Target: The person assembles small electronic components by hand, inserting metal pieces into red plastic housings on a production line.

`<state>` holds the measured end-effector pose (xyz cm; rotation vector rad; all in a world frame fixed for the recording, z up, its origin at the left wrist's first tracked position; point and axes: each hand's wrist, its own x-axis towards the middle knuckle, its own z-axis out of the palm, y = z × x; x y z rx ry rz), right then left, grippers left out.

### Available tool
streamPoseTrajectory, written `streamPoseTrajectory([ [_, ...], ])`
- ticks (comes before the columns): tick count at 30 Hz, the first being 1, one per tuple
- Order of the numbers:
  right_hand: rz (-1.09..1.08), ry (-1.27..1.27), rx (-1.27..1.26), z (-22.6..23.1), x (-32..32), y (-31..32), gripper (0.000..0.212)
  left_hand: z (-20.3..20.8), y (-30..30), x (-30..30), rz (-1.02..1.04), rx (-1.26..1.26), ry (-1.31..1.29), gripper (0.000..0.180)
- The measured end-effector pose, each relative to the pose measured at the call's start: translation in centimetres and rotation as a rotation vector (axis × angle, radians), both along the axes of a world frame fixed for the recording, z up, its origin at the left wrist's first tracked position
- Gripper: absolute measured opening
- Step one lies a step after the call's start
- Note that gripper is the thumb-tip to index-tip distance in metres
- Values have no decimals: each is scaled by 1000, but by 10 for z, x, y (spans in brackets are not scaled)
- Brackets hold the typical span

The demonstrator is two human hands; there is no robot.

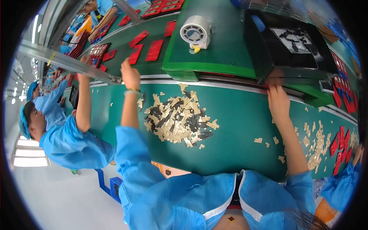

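My left hand reaches over the metal rail to the dark green belt. Its fingers are curled together beside the lower end of a red plate; whatever they hold, if anything, is hidden. My right hand stretches forward to the rail, under the front edge of a black box. Its fingertips are blurred and partly hidden there. Between my forearms, a heap of small flat cream and black pieces lies on the green table.
A white round fan-like device stands on a green raised shelf. More red plates lie on the belt. Loose cream pieces and red plates are at right. A co-worker in blue works close at left; another person's sleeve shows at right.
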<state>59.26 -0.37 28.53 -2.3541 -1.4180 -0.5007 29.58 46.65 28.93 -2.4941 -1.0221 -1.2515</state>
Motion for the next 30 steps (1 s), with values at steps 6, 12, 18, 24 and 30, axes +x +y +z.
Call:
streamPoseTrajectory([
  [6,295,169,-44,35,-62,16,45,-39,90,-30,369,-102,670,39],
  [12,276,380,-149,24,-89,-59,51,27,-34,-12,-116,112,351,26],
  [18,461,491,138,14,-132,-69,55,38,-331,-16,-699,13,501,29],
  [24,534,346,-337,3,-131,-98,54,26,-328,13,-653,-504,420,27],
  [30,758,436,-313,3,-122,-95,50,12,-295,25,-792,-622,520,18],
])
